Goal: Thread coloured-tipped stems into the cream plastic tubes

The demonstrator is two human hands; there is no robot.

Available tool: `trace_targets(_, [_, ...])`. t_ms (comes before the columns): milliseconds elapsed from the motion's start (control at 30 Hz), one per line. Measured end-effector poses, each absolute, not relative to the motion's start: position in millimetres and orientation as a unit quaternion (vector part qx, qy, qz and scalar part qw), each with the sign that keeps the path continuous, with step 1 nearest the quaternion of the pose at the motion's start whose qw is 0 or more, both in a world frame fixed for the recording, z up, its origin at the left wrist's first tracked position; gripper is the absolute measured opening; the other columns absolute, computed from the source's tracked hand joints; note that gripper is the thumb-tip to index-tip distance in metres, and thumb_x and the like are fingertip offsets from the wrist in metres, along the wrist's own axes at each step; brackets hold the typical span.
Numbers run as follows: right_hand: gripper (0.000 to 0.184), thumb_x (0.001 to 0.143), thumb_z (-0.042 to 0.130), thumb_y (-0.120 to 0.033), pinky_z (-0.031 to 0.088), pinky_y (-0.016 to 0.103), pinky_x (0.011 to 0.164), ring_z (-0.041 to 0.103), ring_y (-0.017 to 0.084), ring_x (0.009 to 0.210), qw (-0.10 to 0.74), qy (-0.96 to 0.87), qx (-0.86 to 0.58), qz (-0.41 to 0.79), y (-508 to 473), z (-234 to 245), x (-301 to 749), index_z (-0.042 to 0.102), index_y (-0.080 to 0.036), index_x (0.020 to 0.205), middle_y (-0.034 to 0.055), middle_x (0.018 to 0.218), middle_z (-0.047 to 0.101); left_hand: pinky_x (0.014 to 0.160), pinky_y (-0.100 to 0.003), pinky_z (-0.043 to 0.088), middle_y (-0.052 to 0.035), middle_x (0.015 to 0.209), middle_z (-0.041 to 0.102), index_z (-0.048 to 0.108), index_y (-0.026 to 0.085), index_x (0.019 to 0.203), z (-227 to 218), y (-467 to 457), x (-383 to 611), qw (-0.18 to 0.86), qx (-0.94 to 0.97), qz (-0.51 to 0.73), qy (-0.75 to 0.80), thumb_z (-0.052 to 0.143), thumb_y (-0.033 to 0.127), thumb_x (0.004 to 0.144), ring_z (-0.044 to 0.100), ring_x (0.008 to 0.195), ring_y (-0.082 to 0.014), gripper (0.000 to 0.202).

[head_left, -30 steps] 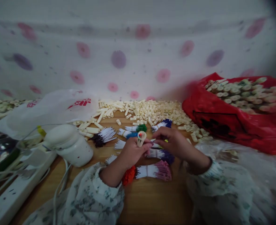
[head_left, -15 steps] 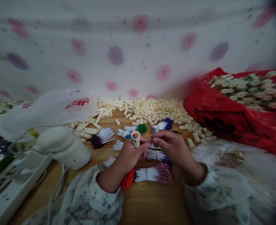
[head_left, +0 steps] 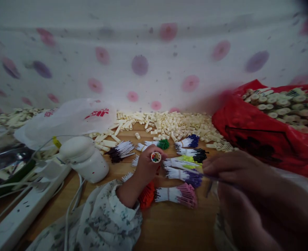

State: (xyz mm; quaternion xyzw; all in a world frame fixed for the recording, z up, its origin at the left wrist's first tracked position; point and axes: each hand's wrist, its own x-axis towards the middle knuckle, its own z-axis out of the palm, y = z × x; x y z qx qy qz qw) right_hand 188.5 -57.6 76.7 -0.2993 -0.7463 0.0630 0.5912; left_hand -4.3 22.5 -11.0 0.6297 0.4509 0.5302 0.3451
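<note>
My left hand (head_left: 145, 166) is closed around a short cream plastic tube (head_left: 156, 158). Its round open end faces me, with red, green, yellow and other colored tips inside. Large and blurred near the camera, my right hand (head_left: 244, 184) pinches a thin white-and-purple stick (head_left: 208, 177) that points left. Rubber-banded bundles of white sticks with colored ends lie around the hands: a purple bundle (head_left: 183, 175), a yellow bundle (head_left: 182, 162), a pink bundle (head_left: 176, 195), and an orange-red bundle (head_left: 146, 195), partly behind my left wrist.
Cream plastic pieces (head_left: 180, 124) are heaped along the back. A red bag (head_left: 250, 122) of similar parts stands right. On the left are a white plastic bag (head_left: 72, 116), a white rounded device (head_left: 84, 160) and a power strip (head_left: 30, 205) with cables.
My right hand has come away from the left, rising right and toward the camera with a stick. The left hand has tilted the tube's end toward me. The view has shifted slightly left.
</note>
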Motion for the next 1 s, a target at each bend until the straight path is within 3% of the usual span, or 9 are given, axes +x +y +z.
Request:
trace_targets(200, [0.010, 0.084, 0.056, -0.018, 0.055, 0.031, 0.070, 0.066, 0.017, 0.076, 0.559, -0.772, -0.302, -0.039, -56, 74, 169, 0.063, -0.025, 0.089, 0.0033, 0.079, 0.071, 0.062, -0.026, 0.040, -0.0009, 0.065, 0.055, 0.057, 0.017, 0.062, -5, 18, -2, 0.304, 0.661, 0.525, 0.441, 0.058, 0.030, 0.078, 0.051, 0.065, -0.0149, 0.020])
trace_targets(333, [0.021, 0.077, 0.062, -0.011, 0.057, 0.029, 0.075, 0.067, 0.017, 0.080, 0.493, -0.831, -0.251, -0.061, -49, 72, 172, 0.060, -0.022, 0.095, 0.0046, 0.085, 0.071, 0.064, -0.026, 0.040, -0.0008, 0.066, 0.055, 0.057, 0.017, 0.062, -2, 16, -1, 0.283, 0.680, 0.516, 0.437, 0.058, 0.028, 0.078, 0.051, 0.065, -0.0150, 0.019])
trace_targets(533, [0.028, 0.077, 0.059, -0.007, 0.057, 0.032, 0.071, 0.067, 0.018, 0.079, 0.528, -0.806, -0.266, -0.023, -41, 62, 165, 0.058, -0.025, 0.098, 0.0039, 0.086, 0.070, 0.066, -0.028, 0.041, -0.0006, 0.066, 0.057, 0.058, 0.019, 0.062, -6, 19, -4, 0.271, 0.695, 0.517, 0.420, 0.061, 0.026, 0.077, 0.052, 0.067, -0.0163, 0.017])
trace_targets(667, [0.031, 0.077, 0.059, -0.008, 0.056, 0.032, 0.067, 0.067, 0.019, 0.074, 0.571, -0.767, -0.291, -0.003, -38, 60, 164, 0.057, -0.028, 0.100, 0.0024, 0.082, 0.070, 0.069, -0.029, 0.041, -0.0006, 0.072, 0.056, 0.060, 0.020, 0.070, -8, 22, -7, 0.242, 0.695, 0.527, 0.426, 0.066, 0.038, 0.074, 0.052, 0.073, -0.0180, 0.019])
trace_targets(867, [0.025, 0.078, 0.059, -0.008, 0.054, 0.032, 0.070, 0.066, 0.018, 0.079, 0.562, -0.777, -0.284, 0.002, -25, 51, 168, 0.059, -0.024, 0.098, 0.0036, 0.085, 0.069, 0.077, -0.033, 0.040, -0.0044, 0.087, 0.056, 0.061, 0.020, 0.086, -6, 23, -13, 0.188, 0.731, 0.503, 0.422, 0.058, 0.069, 0.068, 0.051, 0.085, -0.0226, 0.052])
trace_targets(933, [0.020, 0.081, 0.059, -0.009, 0.054, 0.031, 0.072, 0.065, 0.018, 0.082, 0.555, -0.780, -0.288, 0.022, -18, 45, 169, 0.061, -0.022, 0.096, 0.0042, 0.087, 0.069, 0.080, -0.034, 0.040, -0.0062, 0.093, 0.055, 0.060, 0.020, 0.097, -6, 21, -14, 0.181, 0.746, 0.493, 0.410, 0.047, 0.073, 0.073, 0.050, 0.090, -0.0236, 0.059])
trace_targets(1000, [0.018, 0.084, 0.056, -0.010, 0.053, 0.031, 0.074, 0.064, 0.017, 0.086, 0.546, -0.780, -0.302, 0.041, -13, 40, 170, 0.061, -0.022, 0.097, 0.0043, 0.089, 0.068, 0.084, -0.035, 0.039, -0.0074, 0.098, 0.053, 0.057, 0.020, 0.104, -6, 19, -15, 0.173, 0.761, 0.484, 0.395, 0.033, 0.066, 0.084, 0.049, 0.094, -0.0233, 0.056])
